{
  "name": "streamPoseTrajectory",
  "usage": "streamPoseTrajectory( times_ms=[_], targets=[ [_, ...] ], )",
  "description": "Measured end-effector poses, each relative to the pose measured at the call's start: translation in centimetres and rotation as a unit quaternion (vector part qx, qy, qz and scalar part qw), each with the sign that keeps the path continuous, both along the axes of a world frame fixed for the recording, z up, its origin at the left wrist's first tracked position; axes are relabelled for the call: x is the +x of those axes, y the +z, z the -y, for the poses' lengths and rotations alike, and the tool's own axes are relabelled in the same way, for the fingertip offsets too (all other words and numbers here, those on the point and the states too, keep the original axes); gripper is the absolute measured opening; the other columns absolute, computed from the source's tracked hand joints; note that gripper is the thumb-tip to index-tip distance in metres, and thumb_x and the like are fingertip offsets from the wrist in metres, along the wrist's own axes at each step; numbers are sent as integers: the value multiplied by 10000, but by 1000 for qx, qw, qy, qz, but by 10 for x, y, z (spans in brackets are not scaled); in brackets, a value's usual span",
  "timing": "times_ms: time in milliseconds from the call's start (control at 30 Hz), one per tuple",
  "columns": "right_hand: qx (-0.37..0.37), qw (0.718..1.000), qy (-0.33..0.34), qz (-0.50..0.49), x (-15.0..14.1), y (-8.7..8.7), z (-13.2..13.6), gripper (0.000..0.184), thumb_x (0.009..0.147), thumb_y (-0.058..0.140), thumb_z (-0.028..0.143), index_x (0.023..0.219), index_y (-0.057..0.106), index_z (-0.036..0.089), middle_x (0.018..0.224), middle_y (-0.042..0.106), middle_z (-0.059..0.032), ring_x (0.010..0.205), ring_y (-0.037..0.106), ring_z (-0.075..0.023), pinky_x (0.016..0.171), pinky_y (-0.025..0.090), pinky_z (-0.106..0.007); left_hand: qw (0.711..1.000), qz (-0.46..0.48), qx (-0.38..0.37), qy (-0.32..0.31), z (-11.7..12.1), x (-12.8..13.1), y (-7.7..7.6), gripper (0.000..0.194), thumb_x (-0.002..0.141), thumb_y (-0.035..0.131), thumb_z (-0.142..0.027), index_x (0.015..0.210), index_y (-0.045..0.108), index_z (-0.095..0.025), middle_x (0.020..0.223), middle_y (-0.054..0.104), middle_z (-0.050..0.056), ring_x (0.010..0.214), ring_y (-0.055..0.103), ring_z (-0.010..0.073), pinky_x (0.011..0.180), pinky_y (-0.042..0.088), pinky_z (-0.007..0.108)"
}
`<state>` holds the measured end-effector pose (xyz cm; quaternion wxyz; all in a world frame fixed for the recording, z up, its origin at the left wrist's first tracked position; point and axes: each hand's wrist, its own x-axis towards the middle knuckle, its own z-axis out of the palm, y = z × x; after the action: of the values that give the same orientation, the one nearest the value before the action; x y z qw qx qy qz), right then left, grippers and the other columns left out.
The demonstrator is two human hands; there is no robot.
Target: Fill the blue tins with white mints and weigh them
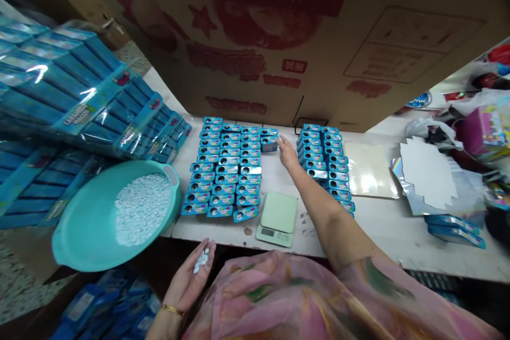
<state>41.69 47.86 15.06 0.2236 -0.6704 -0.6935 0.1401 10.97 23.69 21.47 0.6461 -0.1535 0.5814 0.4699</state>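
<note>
My left hand (193, 268) is cupped palm up below the table's front edge, with a small heap of white candies (201, 260) in it. My right hand (287, 154) reaches across the table with its fingers drawn together. Its fingertips are at the right end of a small blue box (269, 144), the nearer of two in a short column; what they pinch, if anything, is too small to make out. To the left of that hand stand rows of similar blue boxes (229, 161) with round dark openings. More blue boxes (313, 150) stand in columns to its right.
A pale green scale (279, 211) sits near the front edge. At left is a turquoise basin (83, 244) with white candies, beside wrapped stacks of blue cartons (79, 101). A big cardboard box (319, 74) walls off the back. White card (428, 172) lies at right.
</note>
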Motion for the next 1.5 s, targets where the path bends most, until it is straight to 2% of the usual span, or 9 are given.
streamPoseTrajectory(
  times_ms=[133,233,433,533,633,833,1033,1267,1500],
  targets=[
    [72,994,-50,72,54,13,71,339,818,340,132,1094,534,173,1175,463,-82,1096,378,-184,916,325,-358,1000,4,-18,-20,-4,0,-6,311,779,379,1,1021,551,-89,860,628,122,774,629,164,640,549,216],
    [45,988,-57,133,83,20,123,228,800,441,232,948,610,194,1049,517,-84,984,429,-218,833,359,-378,999,15,-22,-37,-11,5,-9,302,779,382,-3,1011,553,-91,848,626,111,766,629,158,639,548,214],
    [-38,967,-41,248,83,18,138,178,801,456,203,876,618,204,1046,509,-102,946,410,-240,741,334,-364,996,32,20,-82,-21,24,-6,257,782,380,-11,923,579,-90,824,627,109,761,629,155,646,547,225],
    [-9,965,-13,260,70,31,146,216,818,402,160,848,615,190,1081,488,-103,1004,370,-246,786,310,-369,995,40,38,-89,-19,30,-2,239,780,380,-8,884,583,-80,810,630,114,768,627,160,650,547,235],
    [24,968,80,236,44,50,170,239,803,391,115,901,596,188,1182,428,-99,1027,344,-247,820,294,-380,993,59,38,-98,-14,37,1,227,781,387,-16,882,581,-73,809,630,122,767,627,166,648,547,246],
    [-40,950,236,201,-20,61,201,188,752,446,79,799,596,182,1000,500,-92,880,412,-215,745,328,-369,988,84,52,-120,-13,53,7,223,774,412,-28,919,576,-72,805,629,124,765,627,170,658,544,262],
    [-20,955,245,166,-50,69,220,165,819,427,183,904,569,173,992,521,-94,831,434,-198,719,358,-350,981,105,65,-148,-12,62,10,197,792,399,-73,877,576,-58,853,634,147,837,613,190,716,525,291],
    [-50,925,368,80,-111,73,246,211,821,435,193,1008,515,137,933,534,-78,849,458,-186,697,413,-300,970,162,8,-179,-2,71,13,229,837,342,-151,817,565,-106,586,598,20,531,591,96,601,508,218],
    [-101,913,384,90,-118,67,246,135,806,450,175,899,543,143,913,541,-71,770,493,-174,547,419,-254,969,133,-30,-208,9,63,5,202,822,369,-162,756,557,-128,666,629,50,665,630,158,681,513,289]
  ],
)
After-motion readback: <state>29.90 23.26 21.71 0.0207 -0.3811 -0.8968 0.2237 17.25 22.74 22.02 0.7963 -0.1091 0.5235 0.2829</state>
